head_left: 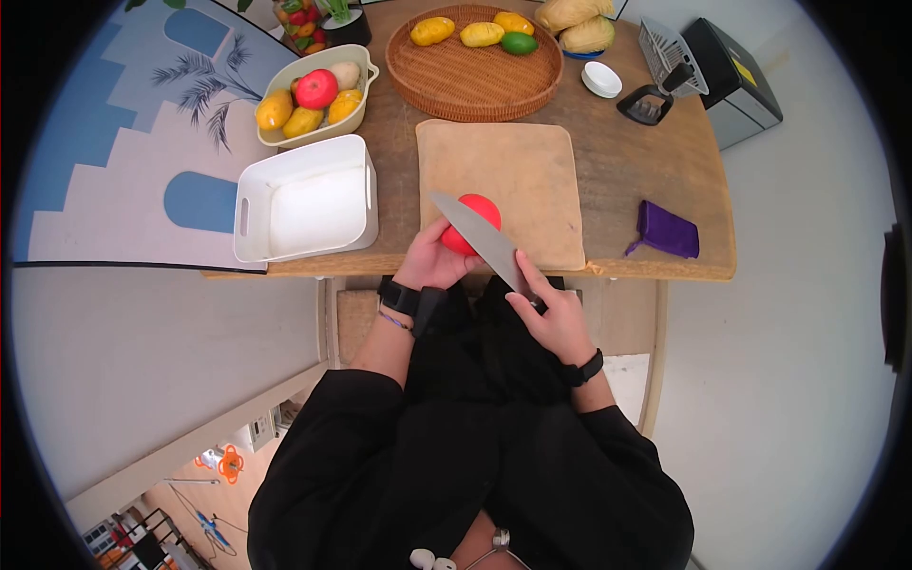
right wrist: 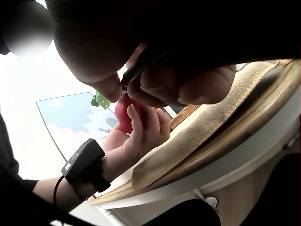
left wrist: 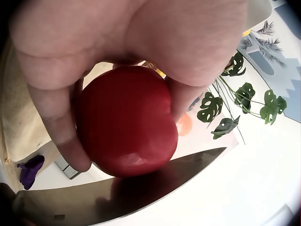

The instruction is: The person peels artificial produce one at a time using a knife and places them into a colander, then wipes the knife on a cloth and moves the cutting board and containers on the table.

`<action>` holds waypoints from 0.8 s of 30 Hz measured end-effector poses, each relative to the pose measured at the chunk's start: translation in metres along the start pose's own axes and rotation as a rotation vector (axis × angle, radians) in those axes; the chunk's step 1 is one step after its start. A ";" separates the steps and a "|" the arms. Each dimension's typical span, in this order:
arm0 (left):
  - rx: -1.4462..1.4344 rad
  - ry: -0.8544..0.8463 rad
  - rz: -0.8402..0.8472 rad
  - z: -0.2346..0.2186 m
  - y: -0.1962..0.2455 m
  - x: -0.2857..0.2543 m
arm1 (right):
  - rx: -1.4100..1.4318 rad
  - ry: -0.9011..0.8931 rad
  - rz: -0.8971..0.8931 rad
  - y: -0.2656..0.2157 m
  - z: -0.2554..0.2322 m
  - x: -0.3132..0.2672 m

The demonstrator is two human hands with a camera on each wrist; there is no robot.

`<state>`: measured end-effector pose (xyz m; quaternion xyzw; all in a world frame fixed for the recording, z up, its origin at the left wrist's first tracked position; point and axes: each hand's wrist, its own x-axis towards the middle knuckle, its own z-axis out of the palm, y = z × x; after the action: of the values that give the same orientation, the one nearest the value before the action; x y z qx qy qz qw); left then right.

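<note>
My left hand (head_left: 432, 261) grips a glossy red apple (left wrist: 127, 122) over the front edge of the table, thumb and fingers round its sides. In my right hand (head_left: 559, 328) is a kitchen knife (head_left: 494, 252), its handle hidden by the fingers. The broad steel blade slants up and left across the apple in the head view. In the left wrist view the blade lies right at the apple's lower side and mirrors its red. No cut shows in the apple's skin. Behind both hands lies a tan cloth mat (head_left: 499, 161).
A white bin (head_left: 356, 204) stands on the left, with a cream basin (head_left: 370, 90) of fruit behind it. At the back is a wicker tray (head_left: 465, 85) with several yellow fruits and a green one. On the right lie a purple pouch (head_left: 668, 230) and a black-handled tool (head_left: 655, 100).
</note>
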<state>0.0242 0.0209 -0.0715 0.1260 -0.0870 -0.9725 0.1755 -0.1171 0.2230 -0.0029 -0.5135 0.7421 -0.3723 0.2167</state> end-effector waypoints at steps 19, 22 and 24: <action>0.210 0.062 0.002 0.053 0.008 0.018 | -0.054 -0.005 -0.130 -0.027 -0.032 0.037; 0.121 0.026 -0.057 0.064 0.009 0.013 | -0.105 -0.130 -0.065 -0.038 -0.040 0.041; 0.190 0.101 0.041 0.070 0.007 0.009 | -0.144 -0.190 -0.045 -0.038 -0.044 0.044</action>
<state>-0.0009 0.0196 -0.0054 0.1890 -0.1725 -0.9485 0.1866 -0.1417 0.1891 0.0566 -0.5773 0.7313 -0.2726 0.2401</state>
